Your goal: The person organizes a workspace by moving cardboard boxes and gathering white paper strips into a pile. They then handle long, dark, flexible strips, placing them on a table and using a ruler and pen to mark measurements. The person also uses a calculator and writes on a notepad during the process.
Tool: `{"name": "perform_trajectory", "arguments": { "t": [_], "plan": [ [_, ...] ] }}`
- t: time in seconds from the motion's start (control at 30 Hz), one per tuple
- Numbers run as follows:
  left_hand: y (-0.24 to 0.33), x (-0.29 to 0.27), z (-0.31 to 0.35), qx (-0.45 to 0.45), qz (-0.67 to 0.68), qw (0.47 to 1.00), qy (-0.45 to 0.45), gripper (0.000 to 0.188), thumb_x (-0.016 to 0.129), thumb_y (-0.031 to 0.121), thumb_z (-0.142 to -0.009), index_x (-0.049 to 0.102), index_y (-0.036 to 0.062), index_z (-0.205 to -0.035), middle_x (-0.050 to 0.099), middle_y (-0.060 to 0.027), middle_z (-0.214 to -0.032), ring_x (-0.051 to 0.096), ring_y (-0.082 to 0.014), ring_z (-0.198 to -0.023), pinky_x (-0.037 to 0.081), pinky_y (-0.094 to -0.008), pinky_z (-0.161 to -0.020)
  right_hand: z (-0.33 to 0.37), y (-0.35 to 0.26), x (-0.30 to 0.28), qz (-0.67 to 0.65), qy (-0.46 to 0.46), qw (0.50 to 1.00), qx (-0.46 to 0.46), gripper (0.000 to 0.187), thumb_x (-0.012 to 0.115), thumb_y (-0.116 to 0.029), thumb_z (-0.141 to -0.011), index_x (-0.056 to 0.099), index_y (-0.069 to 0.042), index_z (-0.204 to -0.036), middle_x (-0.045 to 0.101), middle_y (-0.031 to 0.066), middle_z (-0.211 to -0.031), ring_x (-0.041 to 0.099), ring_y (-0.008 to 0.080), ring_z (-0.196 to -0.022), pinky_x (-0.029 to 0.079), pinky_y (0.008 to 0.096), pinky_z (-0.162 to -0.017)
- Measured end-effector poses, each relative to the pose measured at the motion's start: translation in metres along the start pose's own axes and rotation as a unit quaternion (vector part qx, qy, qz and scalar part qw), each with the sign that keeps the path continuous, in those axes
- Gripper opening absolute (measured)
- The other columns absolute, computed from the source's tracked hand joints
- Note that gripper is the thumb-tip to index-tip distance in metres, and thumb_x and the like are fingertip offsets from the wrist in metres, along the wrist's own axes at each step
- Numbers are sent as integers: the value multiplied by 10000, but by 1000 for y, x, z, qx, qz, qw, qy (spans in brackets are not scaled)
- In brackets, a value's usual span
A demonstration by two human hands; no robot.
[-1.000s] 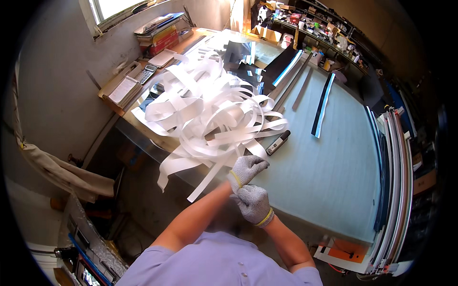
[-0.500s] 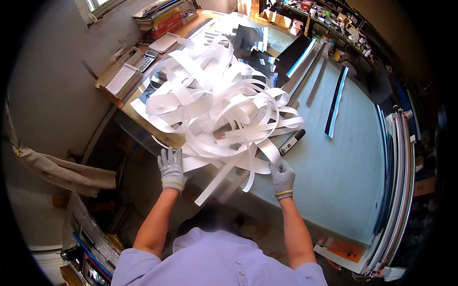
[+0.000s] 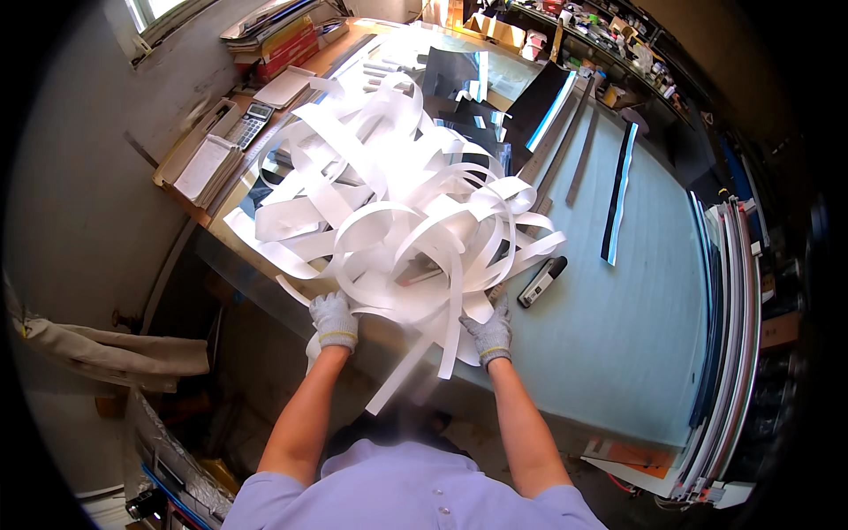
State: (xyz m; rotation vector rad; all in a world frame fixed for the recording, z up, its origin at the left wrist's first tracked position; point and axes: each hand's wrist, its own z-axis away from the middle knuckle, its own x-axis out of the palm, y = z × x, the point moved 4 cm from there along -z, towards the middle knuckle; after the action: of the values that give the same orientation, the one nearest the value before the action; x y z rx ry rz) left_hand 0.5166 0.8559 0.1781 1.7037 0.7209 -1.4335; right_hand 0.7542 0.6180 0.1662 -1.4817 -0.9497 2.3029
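**Tangle of white strips held at its near edge by 2 gloved hands**

A large heap of curled white strips (image 3: 397, 212) is gripped from below at its near edge. The left hand (image 3: 335, 320), in a grey knit glove, is closed on the lower left loops of the heap; the right hand (image 3: 491, 331), gloved the same way, is clamped on strips at the lower right. Between the 2 grips, several loose strip ends hang down past the edge of the pale blue table (image 3: 618, 336). Just to the right of the right grip, a utility knife (image 3: 541, 282) lies flat on the table, apart from the glove. Beyond the heap, dark panels (image 3: 539, 102) are spread out. Far to the left of the left grip, a calculator (image 3: 250, 124) rests on stacked papers.
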Motion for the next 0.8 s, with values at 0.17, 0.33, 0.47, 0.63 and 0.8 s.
{"name": "perform_trajectory", "arguments": {
  "t": [0.17, 0.33, 0.47, 0.63, 0.8],
  "plan": [
    [12, 2, -8, 17, 111, 991, 74, 164, 681, 145, -702, 725, 112, -856, 661, -104, -892, 587, -329, -945, 419, -446, -913, -7, 17, 17, -177, 11, 982, 62, 1033, 832, -345, -708, 259, -12, -1501, 461, 282, -1391, 510, 402, -1239, 427, 445, -1035],
    [53, -12, -26, 10, 193, 980, 36, 229, 653, 144, -719, 739, 151, -931, 675, -117, -920, 591, -350, -930, 430, -460, -885, 20, -22, 11, -399, -90, 908, 94, 727, 711, -351, -892, 376, -28, -1451, 530, 176, -1344, 536, 289, -1189, 445, 402, -1003],
    [98, 0, -38, 50, 198, 979, 11, 231, 666, 230, -776, 727, 87, -946, 680, -148, -943, 593, -385, -903, 459, -471, -842, 32, -51, 20, -496, -136, 851, 103, 630, 647, -417, -948, 425, -90, -1439, 546, 105, -1330, 536, 253, -1174, 451, 381, -982],
    [158, -21, -23, 104, 293, 946, -91, 311, 627, 227, -803, 677, 67, -1065, 663, -175, -998, 582, -382, -993, 422, -497, -898, 27, -63, 31, -515, -163, 839, 61, 700, 630, -465, -949, 361, -76, -1465, 559, 100, -1292, 570, 206, -1093, 476, 327, -918],
    [164, 2, -5, 268, 277, 916, -111, 326, 634, 269, -827, 661, 32, -1050, 656, -215, -1009, 566, -423, -1060, 420, -498, -917, 8, -81, 50, -579, -202, 773, 162, 389, 680, -239, -908, 622, -33, -1233, 665, 69, -1096, 636, 189, -964, 512, 331, -843]
  ]
}}
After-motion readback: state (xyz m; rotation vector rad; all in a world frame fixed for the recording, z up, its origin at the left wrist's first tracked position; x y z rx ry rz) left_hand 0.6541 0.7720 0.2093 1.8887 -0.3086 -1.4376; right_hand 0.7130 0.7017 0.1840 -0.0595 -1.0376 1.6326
